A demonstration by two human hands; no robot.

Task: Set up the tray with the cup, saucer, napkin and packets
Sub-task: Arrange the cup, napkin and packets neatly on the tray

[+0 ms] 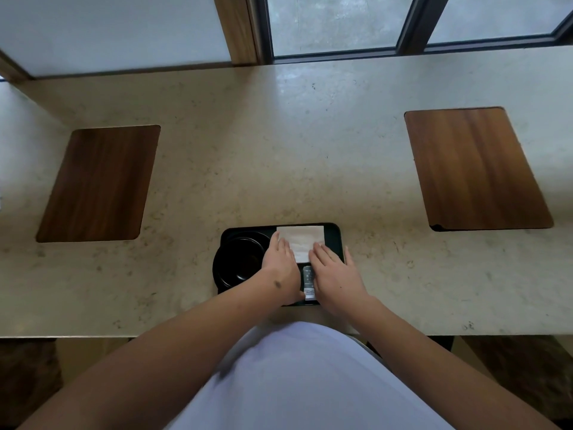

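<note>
A black tray (335, 235) lies on the stone counter near its front edge. On its left half sits a black cup on a black saucer (237, 262). A white napkin (302, 240) lies flat on the tray's far right part. My left hand (280, 268) rests flat with its fingertips on the napkin's left edge. My right hand (335, 273) lies flat with its fingertips on the napkin's near right corner. Between the hands a packet (308, 283) with grey and white print shows on the tray, partly hidden.
Two brown wooden placemats lie on the beige counter (279, 150), one at the left (97, 183) and one at the right (474, 167). Windows run along the counter's far edge. My light-clothed torso fills the lower middle of the view.
</note>
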